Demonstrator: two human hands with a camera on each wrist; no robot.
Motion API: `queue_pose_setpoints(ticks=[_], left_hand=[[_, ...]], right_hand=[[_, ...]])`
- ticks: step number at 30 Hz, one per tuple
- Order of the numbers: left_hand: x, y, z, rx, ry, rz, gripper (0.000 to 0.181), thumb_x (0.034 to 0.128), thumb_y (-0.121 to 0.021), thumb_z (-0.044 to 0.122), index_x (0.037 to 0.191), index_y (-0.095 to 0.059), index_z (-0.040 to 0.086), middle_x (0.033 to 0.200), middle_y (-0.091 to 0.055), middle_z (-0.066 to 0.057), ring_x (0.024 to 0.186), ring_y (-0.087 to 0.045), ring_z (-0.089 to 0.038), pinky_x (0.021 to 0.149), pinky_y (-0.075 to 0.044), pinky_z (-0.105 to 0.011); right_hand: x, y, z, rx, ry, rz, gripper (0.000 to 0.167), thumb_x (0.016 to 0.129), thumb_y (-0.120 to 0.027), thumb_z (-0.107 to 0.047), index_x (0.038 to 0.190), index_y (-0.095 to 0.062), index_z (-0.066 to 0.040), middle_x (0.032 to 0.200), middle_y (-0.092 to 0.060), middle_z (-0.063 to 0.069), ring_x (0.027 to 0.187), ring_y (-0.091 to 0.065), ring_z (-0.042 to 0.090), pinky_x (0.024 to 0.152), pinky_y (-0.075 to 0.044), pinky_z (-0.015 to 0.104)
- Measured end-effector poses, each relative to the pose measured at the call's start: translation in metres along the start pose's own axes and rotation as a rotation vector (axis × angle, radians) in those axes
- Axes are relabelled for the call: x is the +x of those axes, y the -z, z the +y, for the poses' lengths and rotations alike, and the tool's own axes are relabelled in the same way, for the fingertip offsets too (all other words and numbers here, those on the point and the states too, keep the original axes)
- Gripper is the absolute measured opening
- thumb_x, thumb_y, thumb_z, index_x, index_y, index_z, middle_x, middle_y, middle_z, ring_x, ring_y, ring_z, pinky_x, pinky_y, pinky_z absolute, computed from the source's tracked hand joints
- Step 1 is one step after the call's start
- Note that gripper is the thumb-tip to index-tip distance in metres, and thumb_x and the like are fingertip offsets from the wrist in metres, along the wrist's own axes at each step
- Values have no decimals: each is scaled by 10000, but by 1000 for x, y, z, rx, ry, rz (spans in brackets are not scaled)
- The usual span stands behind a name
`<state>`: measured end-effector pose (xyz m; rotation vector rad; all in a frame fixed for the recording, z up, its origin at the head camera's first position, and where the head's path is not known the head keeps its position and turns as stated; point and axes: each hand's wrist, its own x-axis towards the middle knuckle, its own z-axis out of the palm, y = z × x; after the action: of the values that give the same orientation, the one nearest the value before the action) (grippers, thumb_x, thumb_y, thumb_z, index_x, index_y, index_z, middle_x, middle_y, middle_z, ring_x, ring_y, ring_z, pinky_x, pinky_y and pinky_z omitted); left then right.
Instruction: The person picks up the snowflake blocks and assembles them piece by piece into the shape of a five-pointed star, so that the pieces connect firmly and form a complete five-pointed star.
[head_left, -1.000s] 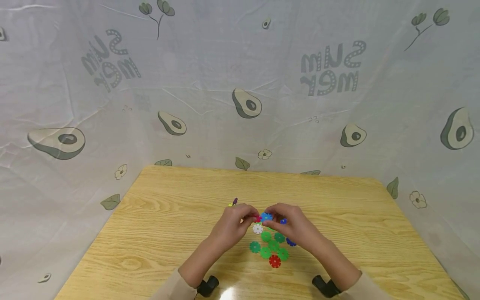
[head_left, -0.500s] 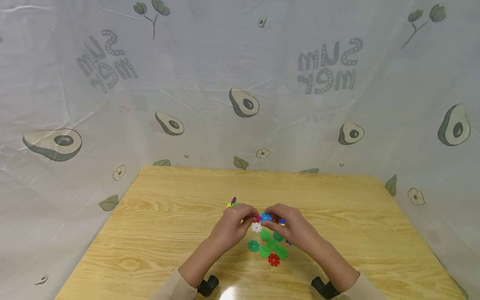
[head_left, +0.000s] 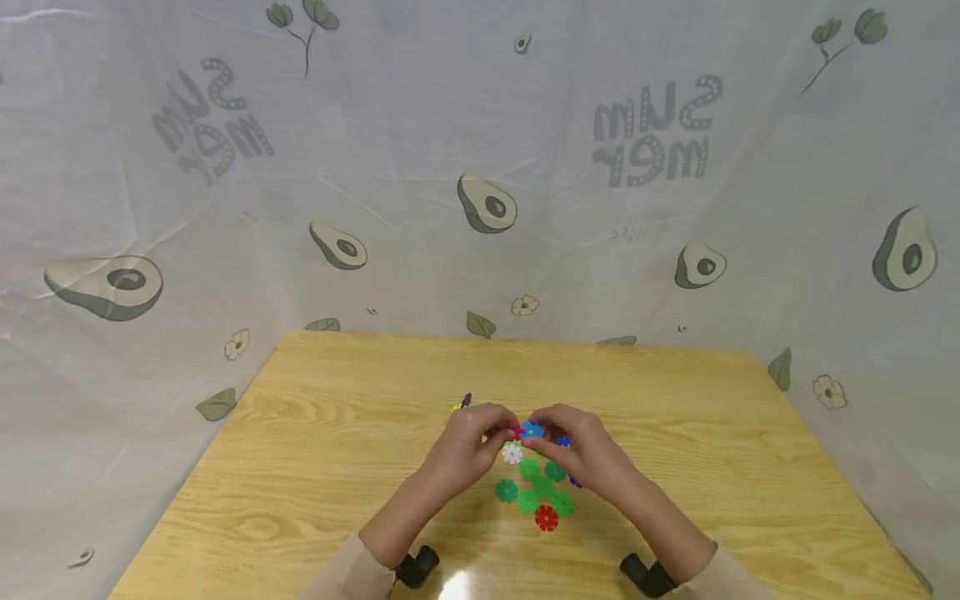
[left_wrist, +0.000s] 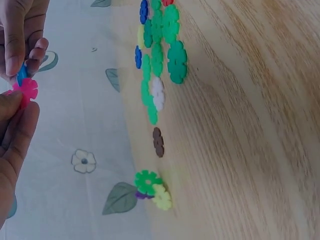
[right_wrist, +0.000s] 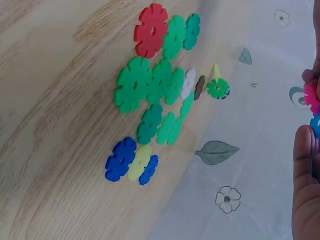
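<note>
Above the table, my left hand point(head_left: 468, 450) pinches a pink snowflake disc point(left_wrist: 26, 91) between thumb and fingers. My right hand point(head_left: 585, 446) pinches a blue snowflake disc point(head_left: 532, 430) by its edge. The two notched discs touch at their rims, set at an angle to each other; whether their slots are locked cannot be told. Below the hands lie loose discs: a white one point(head_left: 512, 453), several green ones point(head_left: 543, 487), a red one point(head_left: 546, 518) nearest me. Dark blue discs point(right_wrist: 120, 159) and a yellow disc point(right_wrist: 139, 162) are partly hidden by my right hand in the head view.
Beyond my left hand stands a joined cluster of green point(left_wrist: 148, 182), yellow point(left_wrist: 162, 197) and purple discs. A brown disc point(left_wrist: 158, 142) lies between it and the white one. The wooden table point(head_left: 337, 417) meets a printed curtain point(head_left: 420, 150) at the back and sides.
Both hands keep their pinch on the pink and blue discs, which stay together with only slight shifts. The head view has drifted a little; the loose discs lie as before.
</note>
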<state>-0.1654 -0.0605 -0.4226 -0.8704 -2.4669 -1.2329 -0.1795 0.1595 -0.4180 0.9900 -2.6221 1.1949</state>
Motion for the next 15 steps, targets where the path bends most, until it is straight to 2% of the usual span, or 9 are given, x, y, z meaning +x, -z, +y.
queue_pose_setpoints(ticks=[3, 5, 9, 12, 15], left_hand=[[1, 0, -1, -9, 14, -5, 62, 974, -701, 1, 1009, -740, 33, 973, -778, -92, 842, -745, -195, 758, -605, -196], [2, 0, -3, -30, 46, -1, 59, 974, -707, 16, 1013, -745, 41, 962, -785, -84, 829, -745, -195, 746, -599, -192], [4, 1, -5, -110, 134, 38, 57, 973, -721, 40, 1021, -751, 48, 918, -785, -82, 798, -743, -228, 711, -587, -188], [4, 3, -7, -185, 215, 79, 59, 971, -725, 40, 1021, -752, 57, 891, -775, -87, 777, -742, -229, 693, -583, -191], [2, 6, -10, -254, 284, 125, 67, 970, -723, 36, 1023, -751, 66, 884, -769, -95, 746, -741, -156, 677, -589, -202]], right_hand=[[0, 2, 1, 0, -18, -12, 223, 962, -769, -209, 1131, -740, -67, 938, -722, -14, 792, -624, -11, 707, -594, 224], [0, 5, 2, 17, -39, -22, 256, 975, -756, -225, 1167, -727, -57, 967, -723, -7, 826, -639, 11, 745, -601, 223], [-3, 18, 13, 50, -93, 8, 282, 1006, -718, -210, 1238, -708, -51, 1046, -733, 23, 920, -675, 82, 845, -619, 253], [-9, 29, 30, 38, -153, 32, 275, 1024, -692, -193, 1260, -707, -53, 1098, -740, 48, 975, -689, 131, 894, -627, 310], [-19, 37, 48, 12, -227, -6, 283, 1027, -687, -190, 1258, -693, -26, 1129, -732, 92, 998, -683, 172, 896, -623, 348]])
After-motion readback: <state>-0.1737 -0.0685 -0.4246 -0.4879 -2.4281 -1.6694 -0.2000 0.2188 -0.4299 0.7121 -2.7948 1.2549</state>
